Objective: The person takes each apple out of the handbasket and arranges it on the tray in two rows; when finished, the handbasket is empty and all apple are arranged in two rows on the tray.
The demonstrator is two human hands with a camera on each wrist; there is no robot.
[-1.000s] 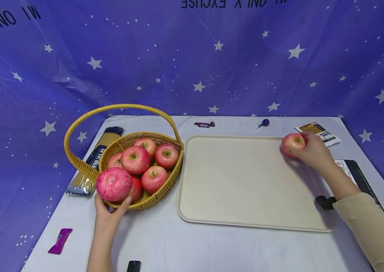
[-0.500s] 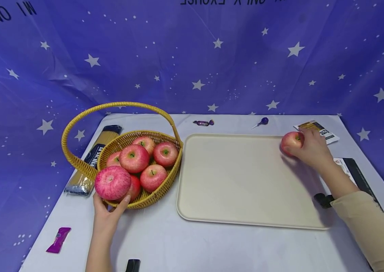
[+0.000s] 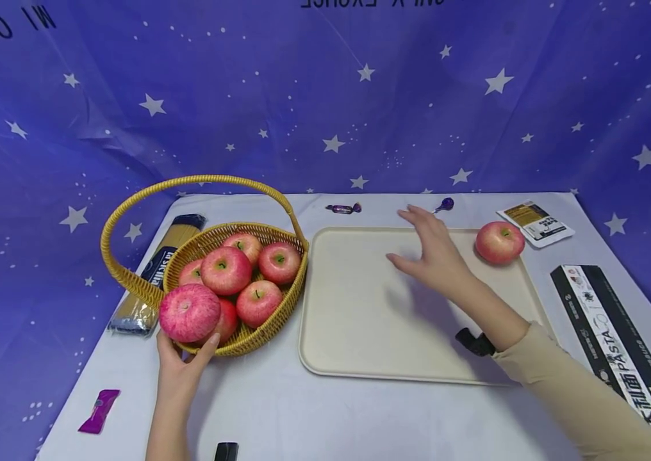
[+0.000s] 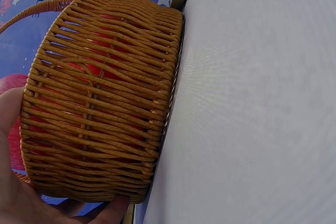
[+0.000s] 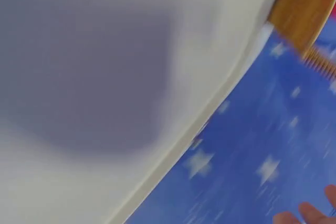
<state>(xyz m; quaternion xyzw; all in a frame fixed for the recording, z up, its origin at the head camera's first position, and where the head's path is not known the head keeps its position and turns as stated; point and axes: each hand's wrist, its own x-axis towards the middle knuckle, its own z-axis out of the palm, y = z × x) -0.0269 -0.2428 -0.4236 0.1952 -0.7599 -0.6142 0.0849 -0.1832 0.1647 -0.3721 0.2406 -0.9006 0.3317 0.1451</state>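
My left hand (image 3: 180, 366) grips the near left side of a yellow wicker basket (image 3: 272, 329) with a tall arched handle. In the left wrist view the thumb (image 4: 9, 109) lies at the basket's rim and the fingertips (image 4: 116, 209) curl against its side. Several red apples fill the basket; one streaked pink apple (image 3: 189, 313) sits highest, right above that hand. A single apple (image 3: 500, 242) rests at the far right corner of a beige tray (image 3: 354, 307). Over the tray's middle my right hand (image 3: 434, 253) hangs with fingers spread, holding nothing.
A pasta packet (image 3: 140, 307) lies behind the basket at left. Along the back are a wrapped candy (image 3: 343, 209), a lollipop (image 3: 445, 204) and a sauce sachet (image 3: 535, 223). A long pasta box (image 3: 614, 346) lies at right, a purple wrapper (image 3: 99, 411) at front left.
My right hand has let go of the apple at the tray's far right corner and moved left over the tray. The left hand stays on the basket.
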